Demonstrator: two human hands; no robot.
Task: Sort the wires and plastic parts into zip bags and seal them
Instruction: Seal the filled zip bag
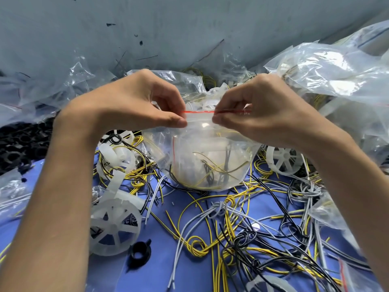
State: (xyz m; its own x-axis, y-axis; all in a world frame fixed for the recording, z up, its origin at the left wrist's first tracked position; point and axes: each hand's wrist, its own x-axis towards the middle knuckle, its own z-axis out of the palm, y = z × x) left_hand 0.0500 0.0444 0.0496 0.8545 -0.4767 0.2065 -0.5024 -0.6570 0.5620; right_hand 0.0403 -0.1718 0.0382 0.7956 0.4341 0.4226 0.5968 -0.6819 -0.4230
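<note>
Light is soft and even, with only faint shadows beneath the zip bag [202,161]. White glare streaks the crumpled plastic bags [328,66] above and right of it. Below it, wide-angle distortion stretches and softens the frame's corners.

Loose wires [231,218] are sprawling across the blue work surface [160,275], leaving bare room only at lower centre-left. A filled zip bag [210,161], pinched by the left hand [134,102] and right hand [263,108], is blocking the middle. A white plastic wheel [114,226] and a black ring [140,252] are sitting just beside the left forearm. Heaped clear bags [328,66] are crowding the right and rear, and black parts [19,142] are piling up at far left.
</note>
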